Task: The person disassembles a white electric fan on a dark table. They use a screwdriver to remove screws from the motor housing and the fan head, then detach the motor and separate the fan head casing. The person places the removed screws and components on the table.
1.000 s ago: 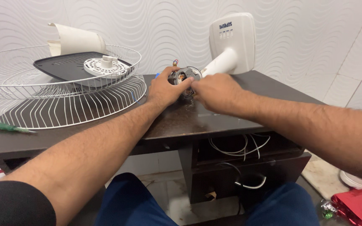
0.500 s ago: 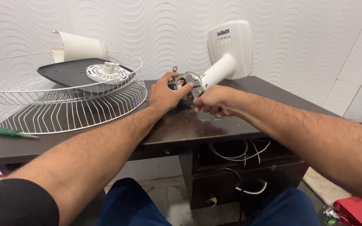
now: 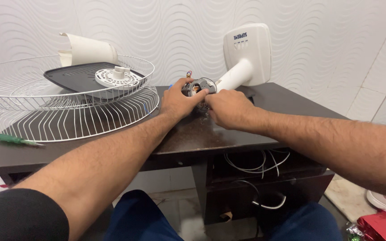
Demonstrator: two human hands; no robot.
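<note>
A bare fan motor (image 3: pixel 198 86) with copper windings lies on the dark wooden desk (image 3: pixel 193 134), joined to a white fan neck and square base (image 3: pixel 245 56) that leans on the wall. My left hand (image 3: pixel 178 102) grips the motor from its left side. My right hand (image 3: pixel 228 108) is closed against the motor's front right, its fingertips hidden under the knuckles. Coloured wires (image 3: pixel 188 74) stick up behind the motor.
Two white wire fan guards (image 3: pixel 68 105) are stacked on the desk's left, holding a dark blade, a white round cover (image 3: pixel 118 77) and a white housing (image 3: pixel 87 50). A green screwdriver (image 3: pixel 12 140) lies near the left edge. White cables (image 3: pixel 251 163) hang in the desk's open shelf.
My right hand pulled back from the motor toward me half a second ago, then returned to press against it. My left hand stayed gripping the motor.
</note>
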